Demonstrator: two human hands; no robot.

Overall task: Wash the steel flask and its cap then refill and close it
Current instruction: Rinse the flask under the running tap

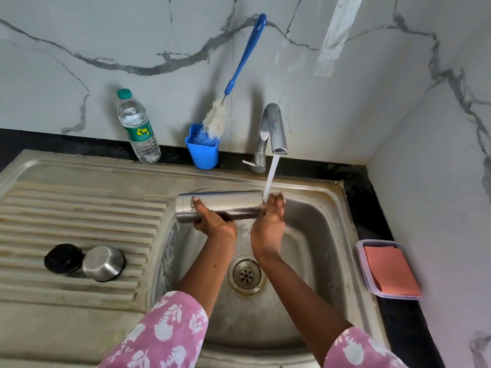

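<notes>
The steel flask point(223, 204) lies horizontally over the sink basin point(313, 235), its base to the left. My left hand point(212, 221) grips its body from below near the base. My right hand point(269, 224) is cupped against the flask's right end, where the stream of water point(271, 176) from the tap point(273, 128) lands. The flask's mouth is hidden by my right hand. On the ribbed drainboard point(79, 208) at the left sit the steel cap point(103, 262), upside down, and a black inner stopper point(63, 258) beside it.
A plastic water bottle point(138, 127) with a green lid stands at the back wall. Beside it is a blue cup point(203, 152) holding a long blue-handled bottle brush point(239, 73). At the right counter edge rests a clear box point(388, 269) with a pink cloth. The drain point(247, 273) is open.
</notes>
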